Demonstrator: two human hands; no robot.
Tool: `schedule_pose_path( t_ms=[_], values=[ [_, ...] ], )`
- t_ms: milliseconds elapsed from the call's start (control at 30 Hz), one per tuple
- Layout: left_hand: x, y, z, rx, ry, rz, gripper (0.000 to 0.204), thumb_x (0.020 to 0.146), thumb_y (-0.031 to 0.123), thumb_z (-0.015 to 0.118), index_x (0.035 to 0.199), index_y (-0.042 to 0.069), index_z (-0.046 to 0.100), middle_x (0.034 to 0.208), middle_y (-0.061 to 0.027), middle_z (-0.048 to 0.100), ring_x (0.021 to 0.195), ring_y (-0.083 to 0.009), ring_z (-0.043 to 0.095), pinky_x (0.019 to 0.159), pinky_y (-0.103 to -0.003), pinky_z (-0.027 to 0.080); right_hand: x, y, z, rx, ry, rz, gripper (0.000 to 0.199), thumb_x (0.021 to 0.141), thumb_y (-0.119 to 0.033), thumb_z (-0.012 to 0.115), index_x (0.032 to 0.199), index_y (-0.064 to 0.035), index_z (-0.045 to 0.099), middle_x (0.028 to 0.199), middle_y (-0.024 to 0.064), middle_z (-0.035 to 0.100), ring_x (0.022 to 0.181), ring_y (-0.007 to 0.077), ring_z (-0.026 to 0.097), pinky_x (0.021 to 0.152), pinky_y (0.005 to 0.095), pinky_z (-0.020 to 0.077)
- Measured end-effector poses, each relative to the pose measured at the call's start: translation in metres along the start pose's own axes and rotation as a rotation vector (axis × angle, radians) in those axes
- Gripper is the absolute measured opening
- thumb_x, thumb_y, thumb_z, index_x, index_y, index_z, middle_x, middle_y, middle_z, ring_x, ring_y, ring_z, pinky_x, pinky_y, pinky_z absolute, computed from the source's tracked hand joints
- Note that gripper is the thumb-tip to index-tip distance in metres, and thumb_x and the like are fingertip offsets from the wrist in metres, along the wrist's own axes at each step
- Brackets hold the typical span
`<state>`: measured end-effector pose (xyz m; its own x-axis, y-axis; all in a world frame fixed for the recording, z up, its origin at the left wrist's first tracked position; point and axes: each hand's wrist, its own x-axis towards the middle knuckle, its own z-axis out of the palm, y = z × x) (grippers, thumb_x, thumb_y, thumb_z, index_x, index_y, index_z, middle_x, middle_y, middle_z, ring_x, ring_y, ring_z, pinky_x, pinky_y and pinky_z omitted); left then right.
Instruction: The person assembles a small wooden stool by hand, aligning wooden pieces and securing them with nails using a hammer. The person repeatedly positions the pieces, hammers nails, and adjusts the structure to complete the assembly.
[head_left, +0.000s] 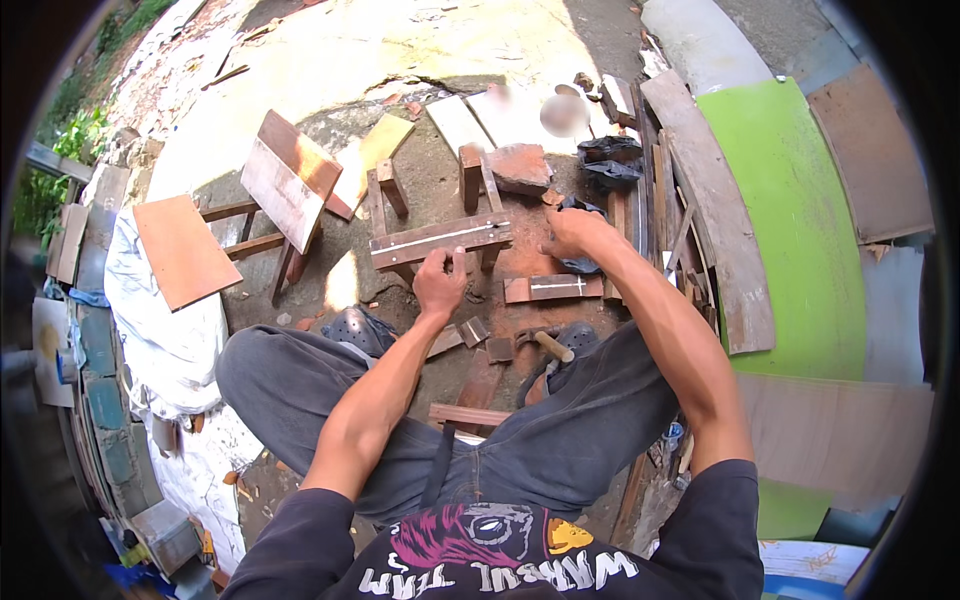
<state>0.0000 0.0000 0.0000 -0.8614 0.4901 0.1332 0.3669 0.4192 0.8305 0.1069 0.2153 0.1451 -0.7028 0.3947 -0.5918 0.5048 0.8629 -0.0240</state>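
Note:
Before me stands a small wooden frame, its top a brown board (440,241) with a pale line along it and nail heads near its ends. My left hand (440,284) is closed, fingers curled, at the board's near edge; what it may hold is hidden. To the right, my right hand (580,234) reaches down at a black plastic bag (582,265), fingers bent, their tips partly hidden. Below it lies a reddish wood block (553,288) with white marks. A hammer (553,346) with a wooden handle rests beside my right foot.
Small wood offcuts (473,331) lie between my feet. At left stand a wooden chair-like piece (290,180) and an orange-brown panel (188,252) over a white sack (160,320). A broken brick (520,168) and another black bag (610,160) lie ahead. A green sheet (790,220) leans at right.

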Motion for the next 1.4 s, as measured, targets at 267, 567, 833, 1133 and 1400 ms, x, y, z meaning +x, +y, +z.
schedule_pose_path(
  t_ms=[267, 567, 833, 1133, 1400],
  values=[
    [0.032, 0.008, 0.071, -1.297, 0.318, -1.122, 0.080, 0.079, 0.057, 0.076, 0.133, 0.006, 0.048, 0.124, -0.0110, 0.058, 0.101, -0.0309, 0.062, 0.090, -0.048, 0.054, -0.118, 0.017, 0.002, 0.456, 0.216, 0.016, 0.059, 0.089, -0.042, 0.066, 0.127, 0.0013, 0.054, 0.105, 0.0253, 0.068, 0.100, 0.0400, 0.065, 0.085, 0.0460, 0.0508],
    [0.055, -0.012, 0.077, -1.359, 0.298, -1.077, 0.092, 0.071, 0.060, 0.080, 0.140, 0.010, 0.045, 0.142, -0.0100, 0.051, 0.122, -0.0314, 0.054, 0.109, -0.055, 0.037, -0.123, 0.054, 0.009, 0.422, 0.235, 0.075, 0.059, 0.089, -0.041, 0.065, 0.128, 0.0011, 0.053, 0.110, 0.0280, 0.066, 0.105, 0.0420, 0.063, 0.089, 0.0491, 0.0493],
    [0.045, 0.005, 0.081, -0.996, 0.539, -1.055, 0.109, 0.068, 0.065, 0.081, 0.137, -0.010, 0.042, 0.139, -0.0160, 0.053, 0.118, -0.0312, 0.056, 0.104, -0.045, 0.045, -0.143, 0.040, 0.016, 0.506, 0.224, -0.039, 0.058, 0.089, -0.042, 0.065, 0.128, 0.0006, 0.054, 0.108, 0.0275, 0.067, 0.103, 0.0428, 0.063, 0.088, 0.0484, 0.0498],
    [0.043, 0.016, 0.073, -1.022, 0.380, -1.106, 0.089, 0.076, 0.069, 0.070, 0.134, 0.006, 0.045, 0.126, -0.0129, 0.057, 0.102, -0.0331, 0.065, 0.083, -0.049, 0.060, -0.151, 0.052, 0.032, 0.449, 0.240, 0.015, 0.058, 0.090, -0.040, 0.065, 0.127, 0.0040, 0.053, 0.111, 0.0297, 0.065, 0.108, 0.0426, 0.061, 0.091, 0.0480, 0.0488],
    [0.055, -0.009, 0.067, -1.112, 0.202, -1.102, 0.095, 0.077, 0.073, 0.066, 0.139, 0.006, 0.041, 0.134, -0.0140, 0.052, 0.112, -0.0354, 0.061, 0.095, -0.055, 0.053, -0.141, 0.047, 0.039, 0.424, 0.211, -0.004, 0.057, 0.090, -0.040, 0.065, 0.125, 0.0034, 0.054, 0.106, 0.0272, 0.067, 0.102, 0.0418, 0.064, 0.088, 0.0469, 0.0501]
  ],
)
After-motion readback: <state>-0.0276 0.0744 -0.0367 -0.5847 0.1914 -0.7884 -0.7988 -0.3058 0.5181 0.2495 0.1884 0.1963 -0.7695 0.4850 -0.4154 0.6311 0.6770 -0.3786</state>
